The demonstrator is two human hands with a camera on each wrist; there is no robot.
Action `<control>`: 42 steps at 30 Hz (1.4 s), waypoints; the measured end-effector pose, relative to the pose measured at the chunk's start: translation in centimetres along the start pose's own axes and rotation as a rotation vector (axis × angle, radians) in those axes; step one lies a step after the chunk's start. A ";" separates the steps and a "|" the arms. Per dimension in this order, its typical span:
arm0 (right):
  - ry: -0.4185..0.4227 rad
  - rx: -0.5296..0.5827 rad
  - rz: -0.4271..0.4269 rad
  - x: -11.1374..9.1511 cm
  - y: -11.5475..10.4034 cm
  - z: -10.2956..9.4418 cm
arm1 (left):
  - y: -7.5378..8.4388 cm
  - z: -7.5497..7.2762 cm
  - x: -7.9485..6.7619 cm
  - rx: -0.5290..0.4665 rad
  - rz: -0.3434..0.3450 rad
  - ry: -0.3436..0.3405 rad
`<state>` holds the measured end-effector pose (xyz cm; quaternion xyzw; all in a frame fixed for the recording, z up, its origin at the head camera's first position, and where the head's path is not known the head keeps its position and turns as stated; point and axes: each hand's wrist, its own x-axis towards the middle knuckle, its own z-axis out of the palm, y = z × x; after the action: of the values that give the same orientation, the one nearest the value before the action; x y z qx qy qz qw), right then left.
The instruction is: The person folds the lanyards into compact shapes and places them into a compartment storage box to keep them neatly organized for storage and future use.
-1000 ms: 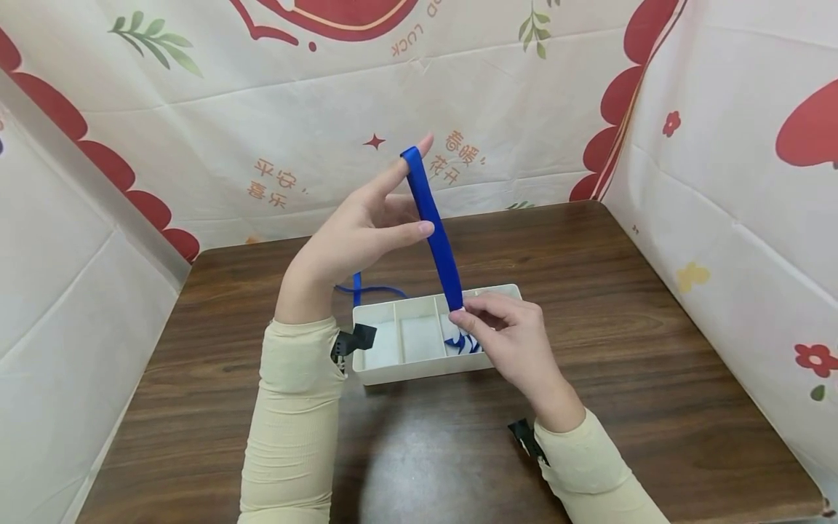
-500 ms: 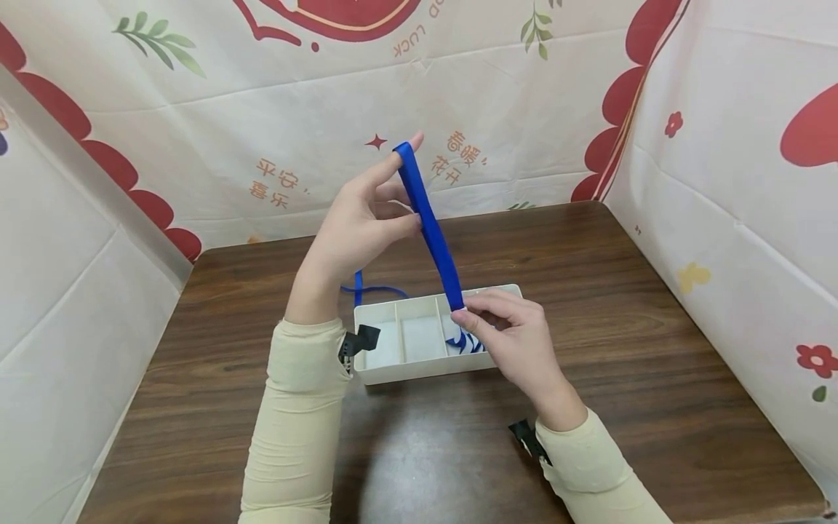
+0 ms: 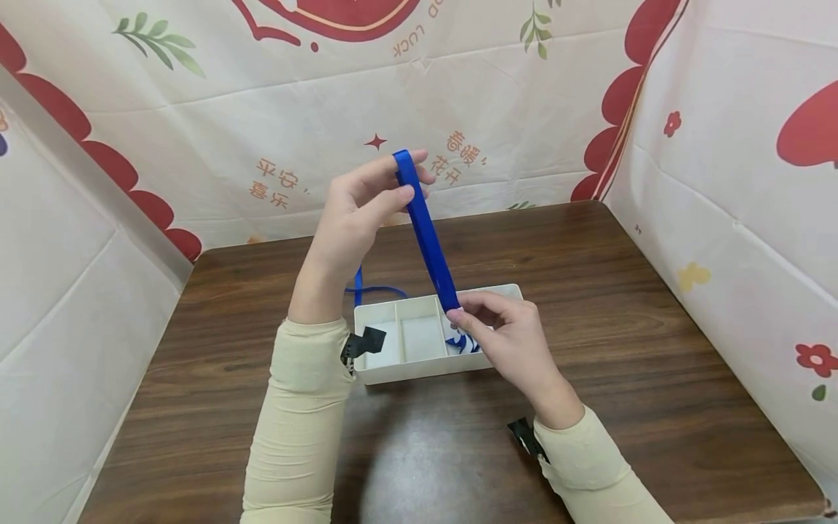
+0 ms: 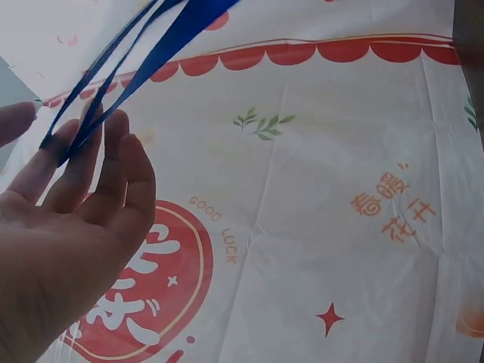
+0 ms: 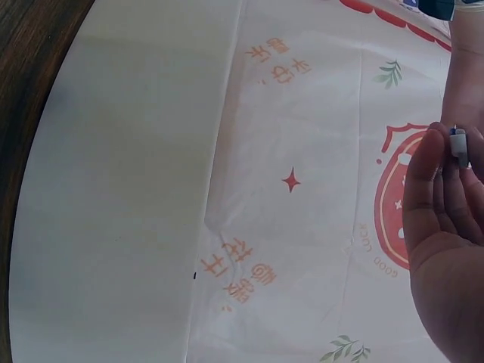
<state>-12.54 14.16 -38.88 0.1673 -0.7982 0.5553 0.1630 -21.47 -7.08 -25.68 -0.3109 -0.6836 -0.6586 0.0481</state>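
Note:
A blue ribbon (image 3: 428, 236) slants between my hands above the tray. Its upper end loops over the fingers of my left hand (image 3: 347, 211), and the thumb overlaps the ribbon in the head view. In the left wrist view, blue strands (image 4: 151, 72) pass round the raised fingers, with the thumb standing apart from them. My right hand (image 3: 513, 338) pinches the ribbon's lower end between thumb and fingertips. The right wrist view shows a small white piece (image 5: 460, 144) with a bit of blue in that pinch.
A cream divided tray (image 3: 419, 372) stands on the wooden table (image 3: 419, 451). Blue-and-white pieces (image 3: 462, 343) lie in a compartment partly behind my right hand. More blue ribbon (image 3: 357, 291) trails behind the tray. A printed cloth (image 3: 314, 138) hangs around the table.
My left hand has turned, with its index finger now lower and more level. Its thumb has risen along the ribbon. The right hand keeps its pinch and has barely moved.

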 end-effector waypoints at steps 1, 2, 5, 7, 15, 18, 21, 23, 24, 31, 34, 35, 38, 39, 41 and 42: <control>-0.005 -0.005 0.006 0.0 0.0 0.0 | 0.0 0.1 0.0 -0.004 0.004 0.007; -0.011 -0.005 0.010 0.1 -0.1 0.0 | 0.0 0.1 0.1 -0.010 0.008 0.015; -0.036 -0.012 0.016 0.1 -0.1 0.0 | 0.0 0.4 0.2 -0.012 0.028 0.038; -0.061 -0.028 0.016 0.2 -0.1 0.0 | -0.1 0.6 0.2 -0.024 0.043 0.038; 0.021 0.073 -0.168 2.7 -1.9 -1.2 | -0.1 1.6 -0.3 -0.015 0.045 -0.072; 0.065 0.200 -0.196 4.1 -3.4 -1.7 | -0.3 2.1 -0.5 -0.038 0.038 -0.092; 0.082 0.250 -0.175 5.3 -4.5 -2.0 | -0.5 2.5 -0.6 -0.082 0.025 -0.103; 0.087 0.263 -0.148 5.9 -5.1 -2.1 | -0.5 2.6 -0.7 -0.118 0.013 -0.108; 0.092 0.257 -0.133 6.1 -5.3 -2.1 | -0.6 2.7 -0.8 -0.121 0.012 -0.112; 0.122 0.266 -0.061 6.9 -6.0 -1.8 | -0.9 3.0 -0.8 -0.087 0.016 -0.146; 0.110 0.259 -0.038 6.9 -6.3 -1.8 | -1.1 3.2 -0.8 -0.103 0.014 -0.168; 0.104 0.264 -0.028 7.0 -6.4 -1.8 | -1.2 3.2 -0.8 -0.108 0.014 -0.174; 0.101 0.257 -0.001 7.1 -6.6 -1.8 | -1.4 3.4 -0.8 -0.112 0.022 -0.187; 0.108 0.252 0.009 7.1 -6.7 -1.9 | -1.5 3.4 -0.8 -0.105 0.025 -0.190; 0.126 0.250 0.024 7.1 -6.7 -1.9 | -1.7 3.5 -0.9 -0.082 0.033 -0.190; 0.137 0.245 0.027 7.1 -6.7 -1.9 | -1.9 3.5 -1.0 -0.069 0.030 -0.185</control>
<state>-15.68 13.09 -29.53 0.1368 -0.7137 0.6608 0.1877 -20.38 -4.06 -28.23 -0.3822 -0.6571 -0.6495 -0.0161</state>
